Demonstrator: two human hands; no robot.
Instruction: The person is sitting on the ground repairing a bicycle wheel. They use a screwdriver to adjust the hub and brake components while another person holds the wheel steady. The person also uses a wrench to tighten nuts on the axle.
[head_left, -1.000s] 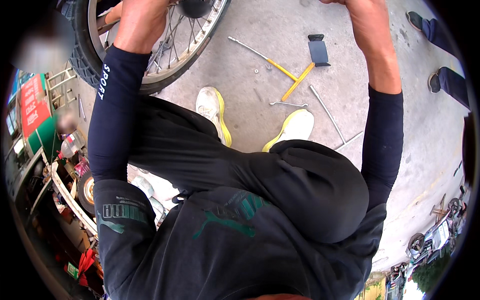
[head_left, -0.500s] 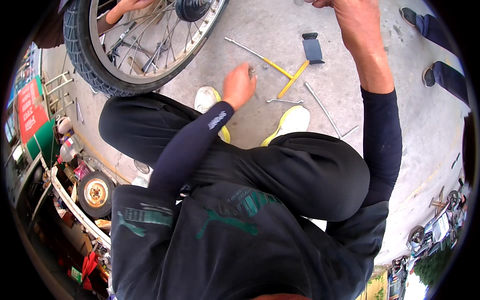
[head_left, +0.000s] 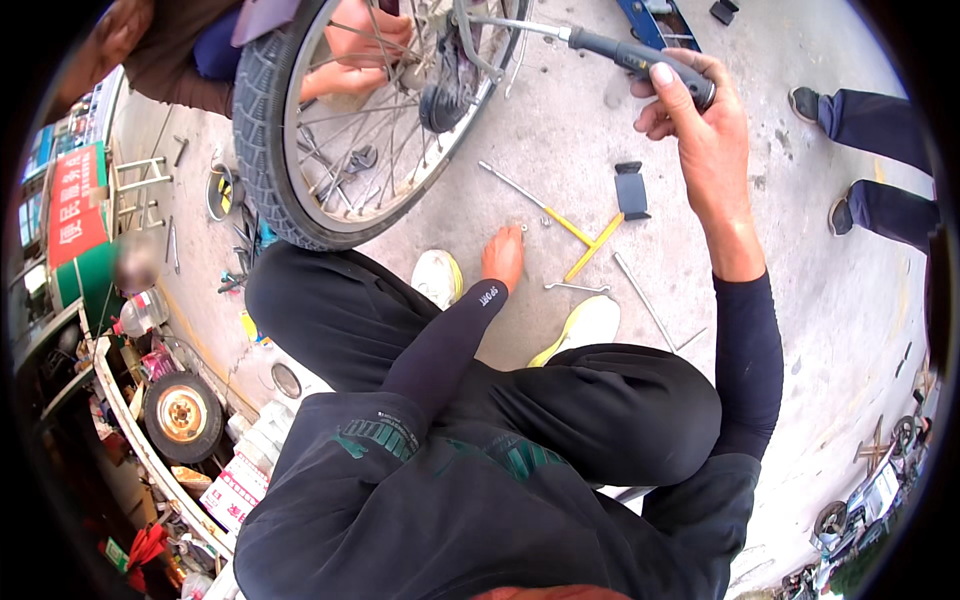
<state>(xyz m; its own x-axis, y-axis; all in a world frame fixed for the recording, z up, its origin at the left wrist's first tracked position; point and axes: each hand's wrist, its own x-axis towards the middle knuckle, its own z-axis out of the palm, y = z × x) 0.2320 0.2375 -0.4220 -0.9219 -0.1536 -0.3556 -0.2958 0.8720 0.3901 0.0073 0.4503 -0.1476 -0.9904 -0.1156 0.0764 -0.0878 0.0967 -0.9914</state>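
My right hand (head_left: 706,120) is raised at the upper right. Its fingers and thumb wrap the dark grey grip of a handlebar (head_left: 640,58), whose bare metal end runs left to the spoked wheel (head_left: 285,150). Low over the floor, between my shoes, is my left hand (head_left: 503,255). Its fingers are drawn together, and a small metal nut (head_left: 524,228) shows at their tips; whether they grip it is unclear. To the right lie a T-handle wrench with a yellow handle (head_left: 583,240), a small spanner (head_left: 577,288) and an L-shaped metal wrench (head_left: 645,298).
Another person's hands (head_left: 365,45) work at the wheel's hub. A black bracket-like part (head_left: 630,192) lies beyond the T-handle wrench. A bystander's legs (head_left: 880,130) stand at right. A small rusty-rimmed wheel (head_left: 183,413) and clutter fill the left side.
The view has tilted up, so the floor and wheel sit differently in it. The bar and its grip in my right hand have come into view. My left hand stays low by the nut.
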